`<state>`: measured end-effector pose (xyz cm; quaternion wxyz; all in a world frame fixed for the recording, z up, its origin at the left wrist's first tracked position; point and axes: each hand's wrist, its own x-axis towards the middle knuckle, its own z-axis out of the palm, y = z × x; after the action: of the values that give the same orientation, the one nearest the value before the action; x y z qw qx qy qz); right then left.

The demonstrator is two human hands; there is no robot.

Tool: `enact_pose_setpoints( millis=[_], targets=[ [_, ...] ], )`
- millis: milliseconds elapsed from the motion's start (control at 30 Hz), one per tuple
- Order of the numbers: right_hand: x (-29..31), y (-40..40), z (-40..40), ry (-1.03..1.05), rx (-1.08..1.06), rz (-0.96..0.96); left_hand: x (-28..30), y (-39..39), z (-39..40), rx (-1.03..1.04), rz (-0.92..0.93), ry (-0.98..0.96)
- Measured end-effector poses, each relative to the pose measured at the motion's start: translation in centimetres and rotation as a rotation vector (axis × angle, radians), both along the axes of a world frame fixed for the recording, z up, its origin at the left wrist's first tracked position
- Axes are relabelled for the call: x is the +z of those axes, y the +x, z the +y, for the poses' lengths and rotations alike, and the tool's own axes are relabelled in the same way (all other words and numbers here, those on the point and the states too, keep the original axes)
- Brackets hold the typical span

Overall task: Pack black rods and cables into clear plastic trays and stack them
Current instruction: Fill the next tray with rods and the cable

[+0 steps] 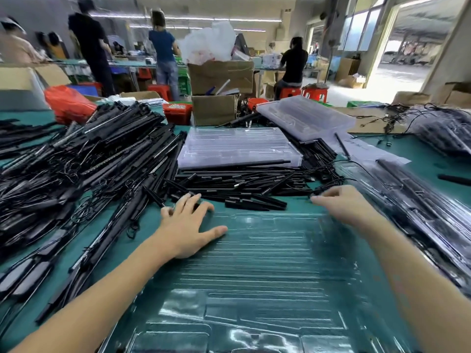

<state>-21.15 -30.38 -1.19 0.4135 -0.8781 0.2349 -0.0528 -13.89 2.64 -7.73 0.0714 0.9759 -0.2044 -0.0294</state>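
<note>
Hands (190, 222) on unlabelled clear tray (254, 271)

Right in front of you lies one clear plastic tray (257, 271), flat on the green table, with long grooves and nothing in them. At twelve o'clock sits a neat stack of clear trays (237, 146). Black rods (229, 184) lie beside it. At ten o'clock is a big messy pile of rods and cables (84, 159).

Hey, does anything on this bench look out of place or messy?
Yes: the stack of clear plastic trays at the back right sits tilted, propped on other items, unlike the flat stack of clear trays beside it.
</note>
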Motion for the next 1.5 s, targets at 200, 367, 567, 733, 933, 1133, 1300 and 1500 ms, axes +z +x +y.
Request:
enact_pose_setpoints(
  millis=[200, 367, 567, 733, 933, 1133, 1300, 1500],
  targets=[
    [-2.8, 1.3, 6.0, -0.29, 0.142, 0.052, 0.0, -0.1, 0.0, 0.02, -0.012, -0.007],
    [-5.5, 1.6, 6.6, -0.495, 0.11, -0.105, -0.2, 0.1, 0.1, 0.066, -0.072, -0.03],
    [-6.4, 1.8, 6.3, -0.491, 0.109, -0.142, -0.5, 0.3, 0.4, 0.056, -0.095, -0.067],
    [-6.7, 2.0, 6.2, -0.506, 0.106, -0.162, -0.2, 0.1, 0.3, 0.015, -0.05, -0.006],
    [-6.8, 2.0, 6.2, -0.51, 0.109, -0.164, 0.3, -0.4, 0.2, 0.01, 0.006, 0.015],
    [-6.7, 2.3, 6.2, -0.511, 0.105, -0.161, 0.2, -0.3, 0.3, 0.016, -0.008, 0.015],
    [-6.6, 2.3, 6.3, -0.513, 0.105, -0.16, 0.0, -0.1, 0.4, 0.022, -0.027, -0.032],
    [-6.5, 2.2, 6.3, -0.528, 0.108, -0.141, 0.5, 0.8, 0.2, -0.006, 0.012, 0.017]
  ],
)
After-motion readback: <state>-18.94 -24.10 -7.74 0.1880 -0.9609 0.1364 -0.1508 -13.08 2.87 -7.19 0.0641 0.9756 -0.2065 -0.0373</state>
